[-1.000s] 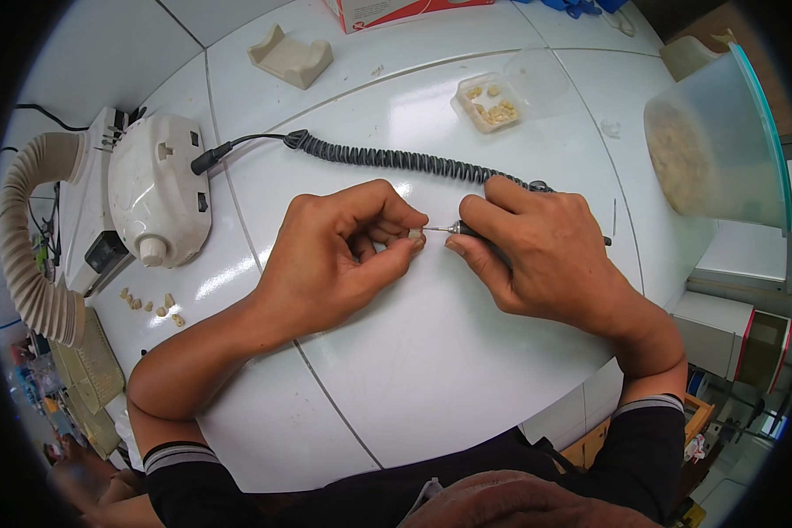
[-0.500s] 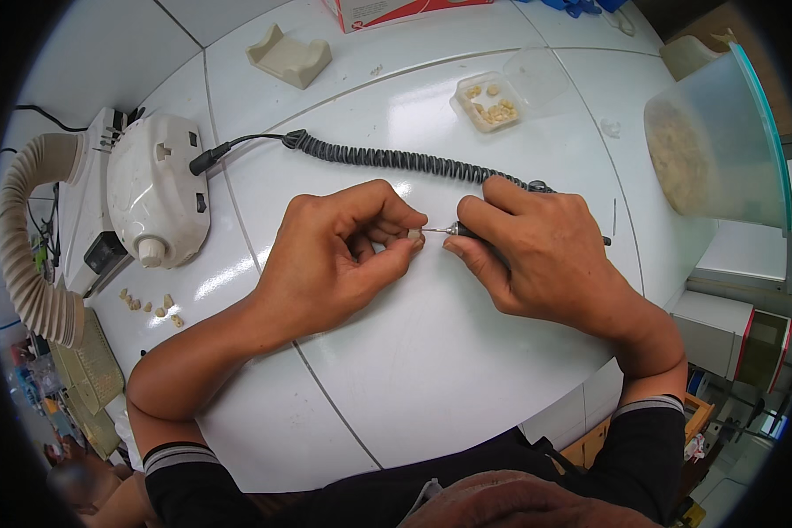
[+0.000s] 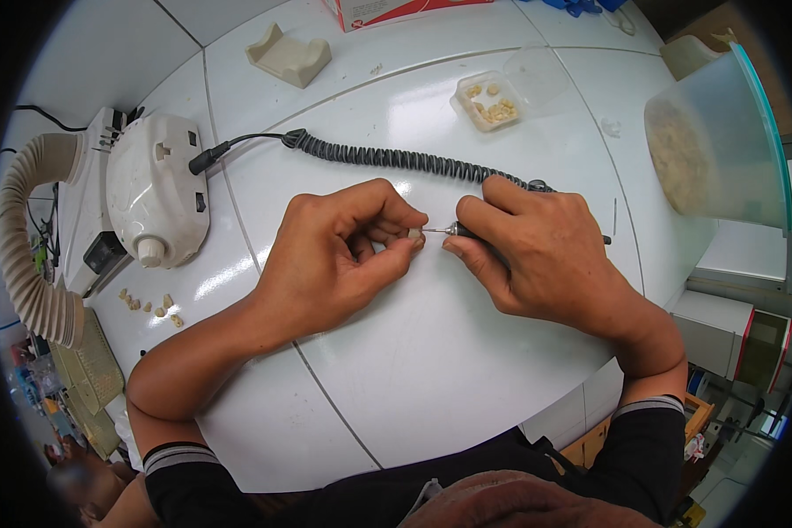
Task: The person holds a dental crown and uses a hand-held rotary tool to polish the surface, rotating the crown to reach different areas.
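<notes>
Over the middle of the white table, my left hand point(image 3: 326, 255) pinches a small pale piece point(image 3: 414, 234) between thumb and fingertips. Most of that piece is hidden by the fingers, so its exact kind is unclear. My right hand point(image 3: 541, 251) is closed around a slim rotary handpiece point(image 3: 458, 231), its metal shank pointing left. The thin bit point(image 3: 435, 230) reaches the pale piece, or nearly so; actual contact is too small to tell. A black coiled cord point(image 3: 387, 159) runs behind both hands, from the right hand toward a white motor unit point(image 3: 154, 194) at the left.
Several loose pale pieces point(image 3: 165, 310) lie left of my left forearm. Behind the cord sit a small plastic box point(image 3: 500, 123) of similar pieces and a beige cradle point(image 3: 288, 58). A ribbed hose point(image 3: 19, 220) curves at far left; a teal-rimmed tub point(image 3: 722, 141) stands at right.
</notes>
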Available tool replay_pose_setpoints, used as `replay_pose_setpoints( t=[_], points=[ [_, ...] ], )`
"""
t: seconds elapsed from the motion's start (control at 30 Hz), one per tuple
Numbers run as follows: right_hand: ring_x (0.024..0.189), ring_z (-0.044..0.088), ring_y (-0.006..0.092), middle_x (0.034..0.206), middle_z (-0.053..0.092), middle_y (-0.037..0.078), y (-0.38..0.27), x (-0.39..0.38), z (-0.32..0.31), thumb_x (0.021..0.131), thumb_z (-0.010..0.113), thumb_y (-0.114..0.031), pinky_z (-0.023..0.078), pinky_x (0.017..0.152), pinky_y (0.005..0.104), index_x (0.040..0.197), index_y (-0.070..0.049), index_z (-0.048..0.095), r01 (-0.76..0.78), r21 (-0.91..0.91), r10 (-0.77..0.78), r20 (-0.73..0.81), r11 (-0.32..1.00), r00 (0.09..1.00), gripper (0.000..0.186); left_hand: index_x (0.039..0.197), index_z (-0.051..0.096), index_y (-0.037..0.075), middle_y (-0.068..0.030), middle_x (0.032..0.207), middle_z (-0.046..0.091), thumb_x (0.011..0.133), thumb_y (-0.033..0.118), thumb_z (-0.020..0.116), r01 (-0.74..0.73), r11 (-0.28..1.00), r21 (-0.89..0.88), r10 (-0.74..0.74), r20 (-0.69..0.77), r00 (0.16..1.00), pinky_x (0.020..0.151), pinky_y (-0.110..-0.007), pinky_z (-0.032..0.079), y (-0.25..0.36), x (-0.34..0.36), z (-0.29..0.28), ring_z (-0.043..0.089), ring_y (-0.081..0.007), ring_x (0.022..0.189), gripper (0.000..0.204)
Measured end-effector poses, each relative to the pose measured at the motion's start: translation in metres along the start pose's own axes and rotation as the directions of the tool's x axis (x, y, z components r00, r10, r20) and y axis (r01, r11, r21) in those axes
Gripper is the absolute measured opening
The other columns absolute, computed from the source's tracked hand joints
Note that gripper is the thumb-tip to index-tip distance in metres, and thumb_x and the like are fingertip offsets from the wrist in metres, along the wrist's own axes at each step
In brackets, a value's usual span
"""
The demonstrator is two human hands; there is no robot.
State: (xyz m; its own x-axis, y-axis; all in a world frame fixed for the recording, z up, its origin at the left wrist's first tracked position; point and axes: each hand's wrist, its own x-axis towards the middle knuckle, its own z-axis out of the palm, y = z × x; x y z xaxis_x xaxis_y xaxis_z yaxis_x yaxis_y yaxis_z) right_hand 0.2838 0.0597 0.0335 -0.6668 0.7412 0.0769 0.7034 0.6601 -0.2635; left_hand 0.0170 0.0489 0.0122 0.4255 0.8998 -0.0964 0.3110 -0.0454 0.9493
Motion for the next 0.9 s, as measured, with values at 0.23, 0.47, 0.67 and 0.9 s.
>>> replay_pose_setpoints(
  t=[0.23,0.47,0.67,0.9],
  points=[
    [0.051,0.059,0.0206,0.079,0.060,0.004,-0.0007,0.0008,-0.0007,0.110,0.075,-0.034,0.046,0.048,0.0384,0.098,-0.009,0.071,0.005,0.009,-0.005,-0.001,1.000,1.000,0.028,0.117,0.080,-0.004,-0.0036,0.101,0.082,0.103,0.002,0.082,-0.016,1.000,0.010,0.016,-0.005,1.000,0.073,-0.020,0.054,0.0000,-0.0005,-0.0001,0.071,-0.0032,0.089,0.016],
    [0.052,0.060,0.0220,0.080,0.060,0.004,-0.0009,0.0014,-0.0004,0.110,0.075,-0.034,0.046,0.049,0.0393,0.099,-0.010,0.070,-0.003,0.010,0.003,0.009,1.000,1.000,0.027,0.117,0.080,-0.004,-0.0029,0.100,0.081,0.103,0.003,0.082,-0.006,1.000,0.014,0.006,-0.004,1.000,0.071,-0.019,0.052,0.0014,0.0004,0.0004,0.069,-0.0020,0.087,0.016],
    [0.052,0.061,0.0232,0.081,0.060,0.005,-0.0016,0.0004,-0.0008,0.109,0.075,-0.033,0.046,0.049,0.0400,0.099,-0.010,0.070,-0.002,0.016,0.002,0.001,1.000,1.000,0.026,0.117,0.080,-0.004,-0.0025,0.100,0.082,0.103,0.003,0.082,-0.010,1.000,0.015,0.010,-0.008,1.000,0.069,-0.019,0.050,0.0026,-0.0008,0.0007,0.069,-0.0016,0.087,0.015],
    [0.053,0.061,0.0240,0.081,0.060,0.005,-0.0009,0.0013,-0.0011,0.109,0.075,-0.032,0.046,0.050,0.0405,0.099,-0.010,0.070,-0.002,0.013,0.002,0.006,1.000,1.000,0.025,0.117,0.080,-0.004,-0.0028,0.102,0.082,0.103,0.003,0.081,-0.022,1.000,-0.001,0.022,-0.006,1.000,0.071,-0.018,0.050,-0.0019,0.0005,0.0010,0.069,-0.0017,0.089,0.015]
  ],
)
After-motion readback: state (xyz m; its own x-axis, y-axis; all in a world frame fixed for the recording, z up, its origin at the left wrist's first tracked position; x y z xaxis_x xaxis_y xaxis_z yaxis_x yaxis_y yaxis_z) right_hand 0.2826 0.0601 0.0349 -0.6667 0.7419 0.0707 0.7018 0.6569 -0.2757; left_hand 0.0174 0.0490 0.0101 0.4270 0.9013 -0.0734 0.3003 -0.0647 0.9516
